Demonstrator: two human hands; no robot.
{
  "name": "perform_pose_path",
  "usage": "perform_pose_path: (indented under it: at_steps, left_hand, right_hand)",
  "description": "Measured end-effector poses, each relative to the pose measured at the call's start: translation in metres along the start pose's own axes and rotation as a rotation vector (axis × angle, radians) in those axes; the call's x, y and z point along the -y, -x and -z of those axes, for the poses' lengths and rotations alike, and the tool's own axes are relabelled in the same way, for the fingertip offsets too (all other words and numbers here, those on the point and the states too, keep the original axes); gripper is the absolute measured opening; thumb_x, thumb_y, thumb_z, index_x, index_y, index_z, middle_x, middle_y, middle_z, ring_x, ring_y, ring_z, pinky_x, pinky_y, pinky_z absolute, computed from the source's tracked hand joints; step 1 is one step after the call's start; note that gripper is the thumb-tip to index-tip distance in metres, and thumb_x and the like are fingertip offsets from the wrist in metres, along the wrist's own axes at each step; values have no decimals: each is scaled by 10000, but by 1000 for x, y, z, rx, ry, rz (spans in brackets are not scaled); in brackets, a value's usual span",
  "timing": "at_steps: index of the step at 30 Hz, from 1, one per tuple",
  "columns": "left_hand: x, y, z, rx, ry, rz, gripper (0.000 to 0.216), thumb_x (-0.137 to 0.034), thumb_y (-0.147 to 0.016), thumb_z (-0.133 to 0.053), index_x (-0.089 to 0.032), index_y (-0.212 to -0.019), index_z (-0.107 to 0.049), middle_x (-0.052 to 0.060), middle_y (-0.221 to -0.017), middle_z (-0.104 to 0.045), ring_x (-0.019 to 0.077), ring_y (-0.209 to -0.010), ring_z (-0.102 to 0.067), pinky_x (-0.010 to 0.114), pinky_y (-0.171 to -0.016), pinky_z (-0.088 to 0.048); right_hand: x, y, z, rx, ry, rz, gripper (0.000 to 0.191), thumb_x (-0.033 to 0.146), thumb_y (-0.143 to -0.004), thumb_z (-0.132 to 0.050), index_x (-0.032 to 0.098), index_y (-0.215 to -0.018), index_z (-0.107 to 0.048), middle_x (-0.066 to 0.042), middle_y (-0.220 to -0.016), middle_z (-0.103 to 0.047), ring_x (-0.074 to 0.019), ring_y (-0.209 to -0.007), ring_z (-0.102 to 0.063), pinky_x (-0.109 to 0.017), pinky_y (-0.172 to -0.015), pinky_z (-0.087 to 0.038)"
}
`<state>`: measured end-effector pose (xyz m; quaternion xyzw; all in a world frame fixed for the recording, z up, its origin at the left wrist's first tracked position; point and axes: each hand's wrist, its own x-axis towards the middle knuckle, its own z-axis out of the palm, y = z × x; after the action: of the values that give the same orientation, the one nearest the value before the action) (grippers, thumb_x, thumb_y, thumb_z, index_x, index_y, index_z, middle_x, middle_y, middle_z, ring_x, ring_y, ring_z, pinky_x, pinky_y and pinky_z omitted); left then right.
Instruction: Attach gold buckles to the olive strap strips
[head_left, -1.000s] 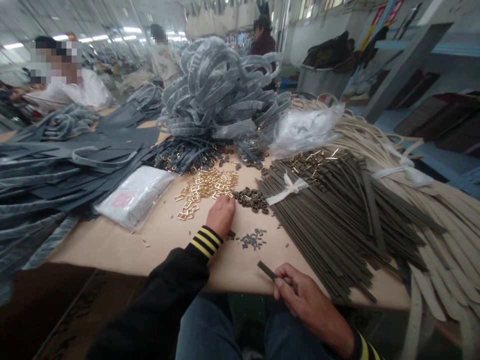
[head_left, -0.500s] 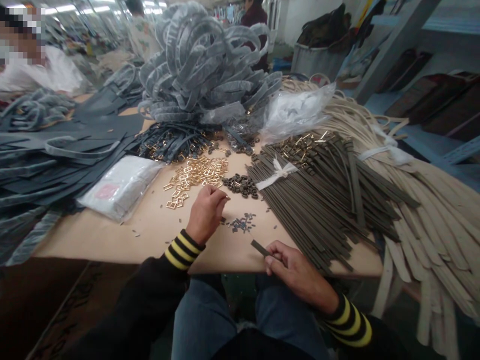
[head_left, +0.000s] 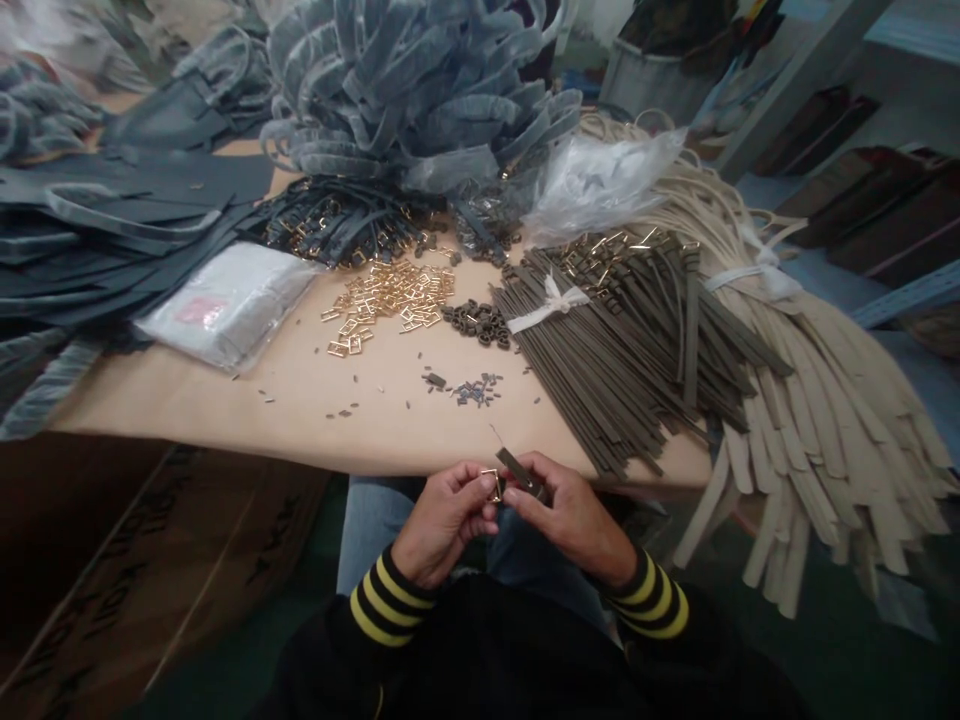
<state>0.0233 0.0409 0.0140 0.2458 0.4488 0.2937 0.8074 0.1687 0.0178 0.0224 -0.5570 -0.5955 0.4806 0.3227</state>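
Just off the table's front edge, above my lap, both hands are close together. My left hand (head_left: pixel 448 518) pinches a small gold buckle (head_left: pixel 492 486) between thumb and fingers. My right hand (head_left: pixel 574 512) is closed round a dark olive strap (head_left: pixel 517 468), whose short end sticks up beside the buckle. Part of the strap is hidden in the palm. On the table beyond lie a scatter of small dark pieces (head_left: pixel 478 389), a heap of gold buckles (head_left: pixel 390 300) and a cluster of dark strap loops (head_left: pixel 477 323).
A tied bundle of olive straps (head_left: pixel 585 350) and long beige straps (head_left: pixel 817 430) cover the right side. A white plastic packet (head_left: pixel 229 300) lies left, beside dark blue pieces (head_left: pixel 97 240). Grey wrapped loops (head_left: pixel 420 90) pile up behind. A cardboard box (head_left: pixel 187 560) stands below left.
My left hand has come back from near the heaps to my right hand, bringing a gold buckle. The right hand still holds the strap. The view has tilted downward.
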Motion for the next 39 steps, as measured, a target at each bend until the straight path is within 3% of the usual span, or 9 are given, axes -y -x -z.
perform_pose_path:
  at_steps: [10,15,20,25,31,39]
  left_hand:
    - [10,10,0,-22,-30,-18,267,-311,-595,-682,-120,-659,-506,-32,-555,-549,32,-442,-473,132,-416,-421]
    - [18,13,4,1,-208,-84,261,-362,-653,-618,-123,-665,-514,-41,-506,-525,44,-416,-469,157,-420,-414]
    - [28,17,8,74,-440,-123,344,-458,-759,-432,-138,-643,-484,-30,-490,-500,65,-371,-457,180,-367,-386]
    - [25,23,8,51,-726,-238,346,-400,-819,-350,-162,-583,-437,-45,-444,-437,60,-357,-410,170,-373,-329]
    - [19,25,5,53,-769,-247,326,-364,-826,-337,-173,-576,-419,-42,-455,-441,70,-371,-425,179,-391,-343]
    - [33,20,6,-128,-1357,-724,287,-228,-849,-296,-164,-638,-480,15,-567,-503,120,-522,-494,228,-529,-388]
  right_hand:
    - [3,11,-10,2,81,-11,105,227,-746,-518,152,-821,-517,-9,-729,-587,-124,-663,-525,-235,-626,-408]
    - [-2,13,-11,3,62,-62,115,260,-749,-529,150,-782,-524,-1,-704,-567,-123,-661,-513,-225,-615,-395]
    - [-6,12,-9,3,64,-69,144,282,-757,-519,151,-702,-496,19,-628,-508,-111,-604,-468,-216,-577,-369]
    - [-12,10,-6,56,87,-48,204,326,-741,-543,156,-660,-465,33,-593,-449,-102,-577,-420,-207,-542,-343]
    - [-16,10,-5,83,86,-45,245,361,-756,-517,155,-636,-458,37,-576,-428,-97,-558,-409,-203,-528,-338]
    - [-16,9,-12,-69,188,-93,103,231,-743,-529,154,-676,-536,-5,-630,-559,-141,-619,-516,-234,-596,-372]
